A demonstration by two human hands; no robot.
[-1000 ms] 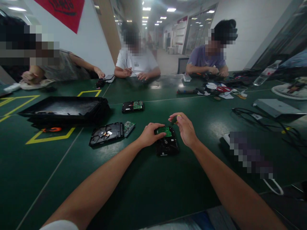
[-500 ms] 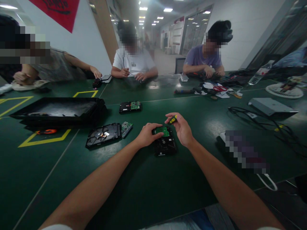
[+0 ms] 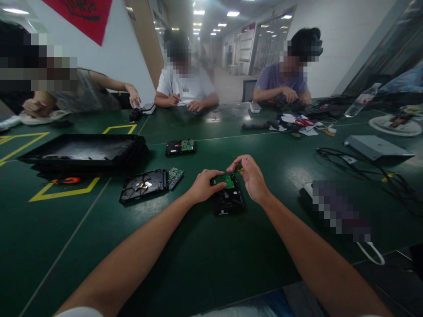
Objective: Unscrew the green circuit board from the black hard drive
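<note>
Pinching a small yellow-and-black screwdriver (image 3: 240, 169) over a hard drive, steadying the drive with the other hand.

Right hand (image 3: 251, 177) curling thumb and fingertips shut around that little screwdriver handle, holding it just above the far edge of the green rectangular circuit board (image 3: 226, 179); tip too small to make out. Left hand (image 3: 204, 186) gripping the near-left corner of the black metal hard drive (image 3: 228, 200), thumb lying across the board, fingers mostly closed. Drive sitting flat on the dark green table (image 3: 185, 259), dead centre between both forearms. Off to the left: an opened black hard drive with its shiny platter showing (image 3: 142, 185), a loose green board (image 3: 174, 176) touching it, another drive (image 3: 180, 147) further back, and a big black shallow tray (image 3: 82, 150). Three other people working at the far side.
</note>
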